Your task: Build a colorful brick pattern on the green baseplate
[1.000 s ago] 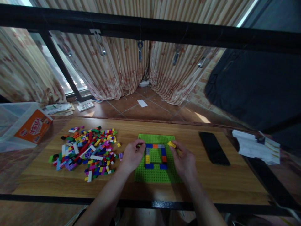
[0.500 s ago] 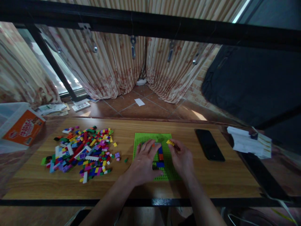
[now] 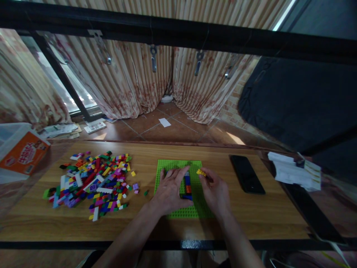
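Observation:
A green baseplate (image 3: 178,162) lies on the wooden table in front of me. Blue and orange bricks (image 3: 187,182) form a row on it, partly covered by my left hand (image 3: 170,190). That hand rests over the plate and the bricks, fingers stretched and thumb apart. Between the thumb and fingers of my right hand (image 3: 214,188) is a small yellow brick (image 3: 201,172), its studs showing. This hand hovers over the right side of the plate. What lies under my left palm is hidden.
A heap of mixed loose bricks (image 3: 97,182) covers the table's left part. A black phone (image 3: 247,174) lies to the right, with papers (image 3: 290,169) and another dark device (image 3: 314,212) beyond. A clear tub with an orange label (image 3: 25,152) stands at far left. A dark bar crosses above.
The view has shifted slightly. My left hand has edged down over the bricks, its fingers still stretched. My right hand keeps the yellow brick above the plate.

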A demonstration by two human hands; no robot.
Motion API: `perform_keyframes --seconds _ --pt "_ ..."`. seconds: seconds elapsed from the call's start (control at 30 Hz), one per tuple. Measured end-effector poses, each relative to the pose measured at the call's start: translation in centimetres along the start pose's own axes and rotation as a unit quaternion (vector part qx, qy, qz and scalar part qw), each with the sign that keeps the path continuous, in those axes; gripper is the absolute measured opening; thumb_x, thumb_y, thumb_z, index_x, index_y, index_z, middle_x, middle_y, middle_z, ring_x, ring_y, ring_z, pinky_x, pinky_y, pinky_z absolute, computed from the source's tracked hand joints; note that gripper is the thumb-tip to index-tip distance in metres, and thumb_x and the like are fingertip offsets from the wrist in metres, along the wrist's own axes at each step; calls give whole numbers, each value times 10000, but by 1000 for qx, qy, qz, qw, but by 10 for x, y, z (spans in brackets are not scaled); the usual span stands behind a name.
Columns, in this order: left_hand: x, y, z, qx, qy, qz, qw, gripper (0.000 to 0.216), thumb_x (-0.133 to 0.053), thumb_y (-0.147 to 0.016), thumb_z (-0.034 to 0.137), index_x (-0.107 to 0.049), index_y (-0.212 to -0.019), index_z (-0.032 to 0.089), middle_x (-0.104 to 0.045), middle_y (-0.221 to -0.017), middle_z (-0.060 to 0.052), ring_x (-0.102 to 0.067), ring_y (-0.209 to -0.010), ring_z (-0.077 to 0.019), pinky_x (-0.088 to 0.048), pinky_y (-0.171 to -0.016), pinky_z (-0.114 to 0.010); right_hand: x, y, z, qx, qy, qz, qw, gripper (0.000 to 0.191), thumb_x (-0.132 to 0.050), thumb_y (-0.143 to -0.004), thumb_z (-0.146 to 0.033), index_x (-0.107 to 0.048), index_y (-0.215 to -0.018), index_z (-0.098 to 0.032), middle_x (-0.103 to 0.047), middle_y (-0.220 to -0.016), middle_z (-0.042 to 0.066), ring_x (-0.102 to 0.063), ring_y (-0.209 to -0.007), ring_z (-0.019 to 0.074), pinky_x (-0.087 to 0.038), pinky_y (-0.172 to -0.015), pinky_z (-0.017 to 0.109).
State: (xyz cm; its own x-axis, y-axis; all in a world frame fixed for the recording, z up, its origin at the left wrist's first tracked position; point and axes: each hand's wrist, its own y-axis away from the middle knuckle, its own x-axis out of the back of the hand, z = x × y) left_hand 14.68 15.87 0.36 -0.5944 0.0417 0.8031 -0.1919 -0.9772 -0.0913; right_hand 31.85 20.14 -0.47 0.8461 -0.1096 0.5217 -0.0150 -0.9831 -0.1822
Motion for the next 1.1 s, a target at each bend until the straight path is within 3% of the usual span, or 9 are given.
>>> perform_keyframes --seconds 0.13,0.4,0.5,0.6,0.7,0.9,1.1 --pt "0 -1 -2 -13 12 0 1000 1042 -817 -593 406 -260 -1471 337 -533 -1371 -65 -447 -1272 -317 -126 -1132 -621 2 0 2 -9 -13 -2 1000 341 -554 -830 -399 -697 -1045 -175 -730 -1064 125 -682 -938 273 -519 -870 435" --pt "0 0 -7 -16 4 -22 1000 1147 -842 -554 442 -215 -1501 281 -459 -1441 -105 -378 -1351 -330 -83 -1157 -627 0 -2 5 -5 -7 -12 1000 350 -541 -832 -388 -694 -1055 -168 -728 -1068 123 -683 -938 262 -514 -884 429" --pt "6 1 -10 -19 31 -29 999 1143 -833 -565 479 -216 -1504 275 -403 -1493 -115 -332 -1392 -336 -123 -1163 -624 -2 -3 5 10 26 -25 999 332 -518 -841 -347 -691 -1065 -174 -729 -1048 112 -683 -893 249 -522 -853 417" --pt "14 2 -17 -13 63 -18 998 956 -743 -709 416 -237 -1500 239 -382 -1511 -126 -334 -1404 -298 -242 -1167 -544 -3 -4 7 44 101 -46 993 305 -487 -843 -268 -697 -1047 -182 -721 -1030 111 -668 -898 251 -515 -846 419" --pt "21 2 -27 -9 86 9 996 687 -555 -850 248 -286 -1482 223 -406 -1502 -109 -376 -1391 -238 -320 -1156 -462 -3 -7 9 104 159 -59 980 287 -487 -839 -216 -706 -1022 -187 -702 -1052 116 -623 -1001 263 -485 -905 432" --pt "30 -2 -44 58 87 78 991 545 -401 -848 87 -450 -1387 159 -562 -1374 -114 -522 -1277 -215 -401 -1113 -435 -11 -16 5 189 188 -83 960 341 -457 -901 -197 -682 -1148 -268 -622 -1268 65 -498 -1177 268 -403 -993 491" --pt "33 -4 -41 88 62 86 990 444 -442 -854 121 -575 -1275 174 -641 -1274 -92 -582 -1200 -220 -455 -1062 -420 -22 -26 7 180 185 -130 957 258 -491 -926 -284 -732 -1018 -273 -643 -1205 64 -483 -1164 283 -390 -988 490"
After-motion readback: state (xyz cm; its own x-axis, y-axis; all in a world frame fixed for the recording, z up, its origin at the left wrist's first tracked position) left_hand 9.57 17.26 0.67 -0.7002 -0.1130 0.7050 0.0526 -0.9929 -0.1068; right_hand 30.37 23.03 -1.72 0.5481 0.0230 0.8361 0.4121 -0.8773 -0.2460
